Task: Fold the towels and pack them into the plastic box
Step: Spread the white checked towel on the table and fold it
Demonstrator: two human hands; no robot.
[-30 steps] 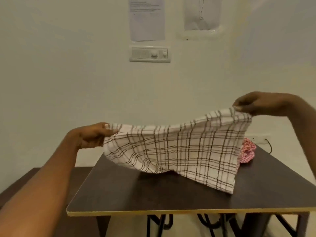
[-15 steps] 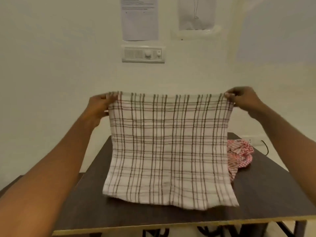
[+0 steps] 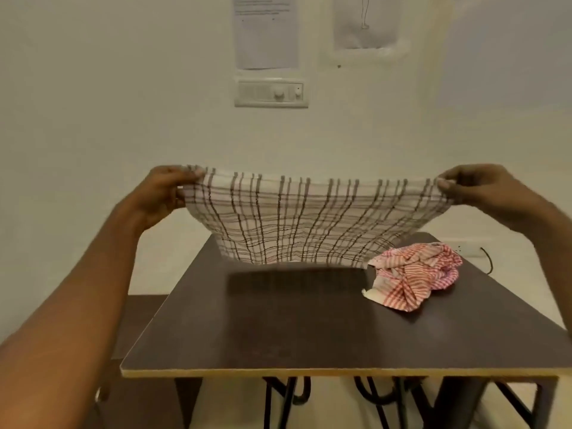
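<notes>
Two towels, neither folded yet; we see no plastic box. Our left hand (image 3: 164, 193) pinches one top corner of the brown-checked towel (image 3: 309, 218), stretched in the air above the table (image 3: 278, 335). The red-striped towel (image 3: 414, 277) lies crumpled to its right, and our right hand (image 3: 483, 190) pinches the other corner. The wall notice (image 3: 266, 32) probably carries print, too small to read.

Place: plain indoor room, home or office, cannot tell which
Wall: cream wall, switch panel (image 3: 271, 92), taped papers (image 3: 266, 32)
Furniture: dark table (image 3: 309, 329), metal legs
</notes>
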